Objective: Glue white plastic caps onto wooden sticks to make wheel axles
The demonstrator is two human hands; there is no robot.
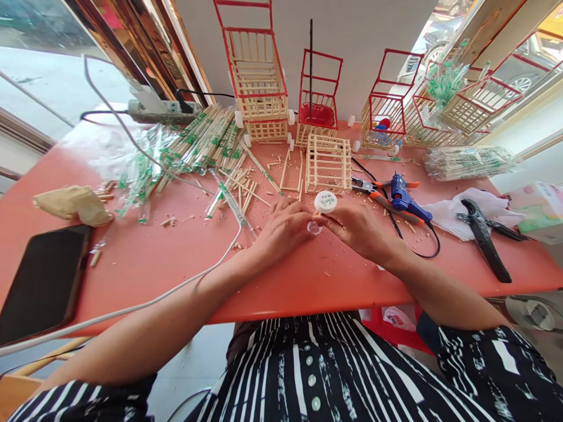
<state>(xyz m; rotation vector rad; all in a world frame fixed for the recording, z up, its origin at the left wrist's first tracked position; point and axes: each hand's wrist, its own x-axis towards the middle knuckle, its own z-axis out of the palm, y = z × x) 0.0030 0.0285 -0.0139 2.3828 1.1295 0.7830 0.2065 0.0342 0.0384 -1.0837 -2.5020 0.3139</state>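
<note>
Between my hands, low over the red table (281,281), is a round white cap (325,201) with green print on top. My right hand (352,225) is closed around something just below this cap. My left hand (288,225) has its fingers curled beside a small clear ring-shaped piece (314,228); whether it grips the piece is hard to tell. Just beyond my hands stands a small crate of wooden sticks (328,163). Loose sticks (248,196) lie past my left hand.
Stick-built carts with red handles (259,70) line the back. Wrapped chopsticks (206,138) pile up at back left. A blue glue gun (404,196), pliers (363,184) and black clamp (484,240) lie right. A phone (41,281) and white cable (176,288) are left.
</note>
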